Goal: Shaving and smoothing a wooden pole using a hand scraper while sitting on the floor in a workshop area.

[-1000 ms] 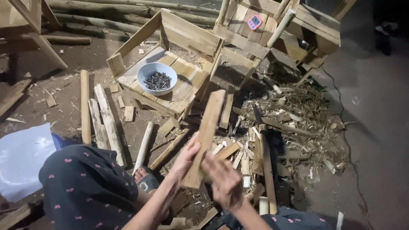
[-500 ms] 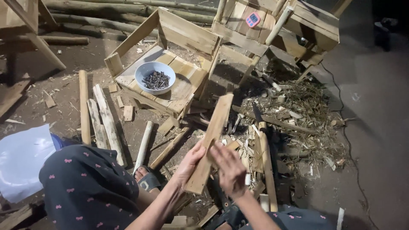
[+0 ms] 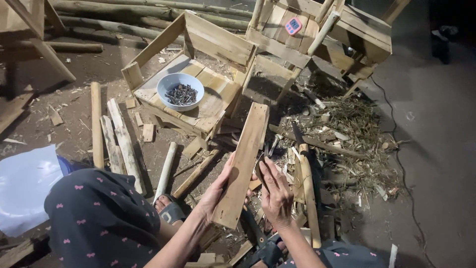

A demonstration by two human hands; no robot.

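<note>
Dirt floor (image 3: 74,129) littered with offcuts, sticks and dry husk, dim light. Left hand (image 3: 218,191) cupped round the near edge of a flat wooden plank (image 3: 244,164), right hand (image 3: 275,193) flat against its other side, so held between both, up off the ground. Long axis runs from the grip up and slightly right, far end aimed toward the small wooden chair (image 3: 208,64) with the blue bowl of nails (image 3: 181,92). Rough edges, bare palms: splinters likely. Loose sideways hold, could slip onto the sandalled foot (image 3: 171,211) just below.
</note>
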